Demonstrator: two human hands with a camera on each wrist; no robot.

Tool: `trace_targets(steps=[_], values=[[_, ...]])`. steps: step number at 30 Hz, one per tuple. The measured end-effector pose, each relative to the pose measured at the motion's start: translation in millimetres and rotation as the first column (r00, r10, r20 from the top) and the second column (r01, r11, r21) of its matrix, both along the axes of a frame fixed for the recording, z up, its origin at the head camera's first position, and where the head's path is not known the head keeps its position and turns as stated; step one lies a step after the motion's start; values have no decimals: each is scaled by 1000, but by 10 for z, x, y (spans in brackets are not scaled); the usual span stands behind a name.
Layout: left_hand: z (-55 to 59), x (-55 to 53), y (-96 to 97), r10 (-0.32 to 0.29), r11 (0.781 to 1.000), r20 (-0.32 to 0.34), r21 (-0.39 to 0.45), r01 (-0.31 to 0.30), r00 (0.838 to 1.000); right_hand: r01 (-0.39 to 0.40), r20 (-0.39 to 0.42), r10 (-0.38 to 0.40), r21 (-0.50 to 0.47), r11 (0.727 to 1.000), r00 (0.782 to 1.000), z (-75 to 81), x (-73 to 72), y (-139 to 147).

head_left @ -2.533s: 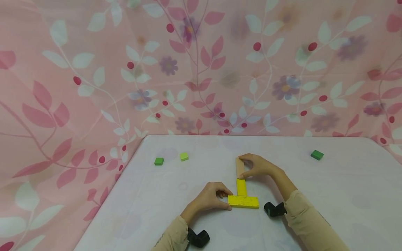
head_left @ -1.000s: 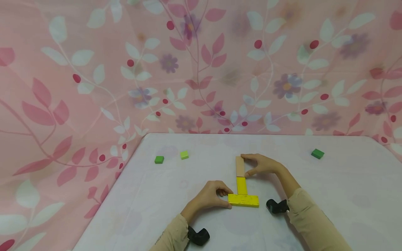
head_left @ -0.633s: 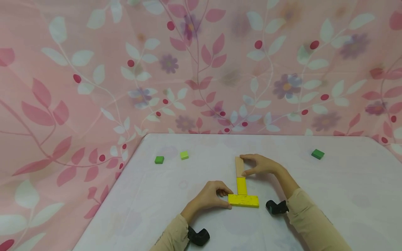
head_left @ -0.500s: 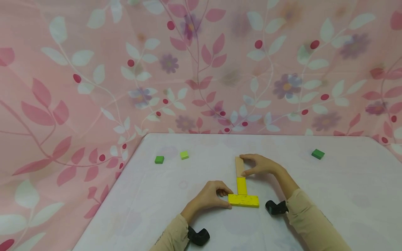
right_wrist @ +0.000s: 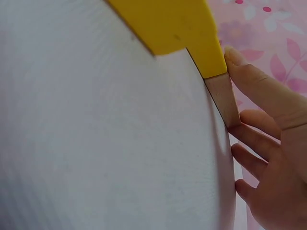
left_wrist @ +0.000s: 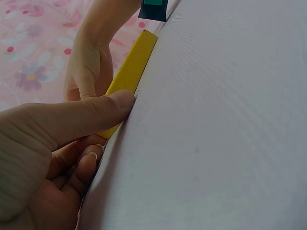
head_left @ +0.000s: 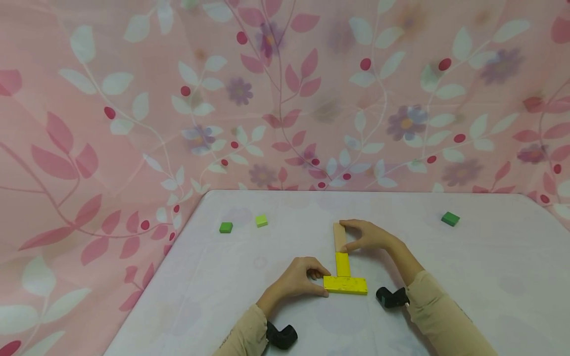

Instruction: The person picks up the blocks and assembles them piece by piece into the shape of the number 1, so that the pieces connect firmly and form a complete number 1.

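My left hand (head_left: 296, 279) pinches the left end of a long yellow block (head_left: 345, 285) lying crosswise on the table; in the left wrist view the thumb presses the near long face of this yellow block (left_wrist: 129, 69). A shorter yellow block (head_left: 343, 264) stands off its far side, lengthwise. Beyond that, end to end, lies a plain wooden block (head_left: 339, 237). My right hand (head_left: 369, 235) spans this block from the right, fingers at its far end. In the right wrist view the thumb sits by the seam between yellow and the wooden block (right_wrist: 223, 98).
Two small green blocks, one mid-green (head_left: 225, 227) and one lime (head_left: 261, 221), lie at the far left of the white-covered table (head_left: 200, 287). A darker green block (head_left: 450, 219) lies far right. A pink floral curtain (head_left: 285, 99) hangs behind the table. Both wrists wear black devices.
My right thumb has shifted slightly right off the wooden block, then back to its near end. The left hand and the yellow blocks have stayed in place.
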State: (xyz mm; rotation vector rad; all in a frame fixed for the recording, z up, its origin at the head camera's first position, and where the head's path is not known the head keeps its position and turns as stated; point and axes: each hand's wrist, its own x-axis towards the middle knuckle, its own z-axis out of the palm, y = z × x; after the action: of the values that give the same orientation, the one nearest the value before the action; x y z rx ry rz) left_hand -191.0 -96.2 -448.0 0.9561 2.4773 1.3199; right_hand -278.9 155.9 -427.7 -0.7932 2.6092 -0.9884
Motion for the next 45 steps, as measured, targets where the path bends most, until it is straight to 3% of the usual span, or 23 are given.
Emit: trace_targets(steps=[19,45], values=[[-11,-10,-6,-10,1000,-17,5,10,1000,11,-93,-2,96,995,996,51,-11,-68],[-47,-21,-7,-2,1000,-5,11,2,1000,15,-94,-6,90,996,996,61,-13,-83]])
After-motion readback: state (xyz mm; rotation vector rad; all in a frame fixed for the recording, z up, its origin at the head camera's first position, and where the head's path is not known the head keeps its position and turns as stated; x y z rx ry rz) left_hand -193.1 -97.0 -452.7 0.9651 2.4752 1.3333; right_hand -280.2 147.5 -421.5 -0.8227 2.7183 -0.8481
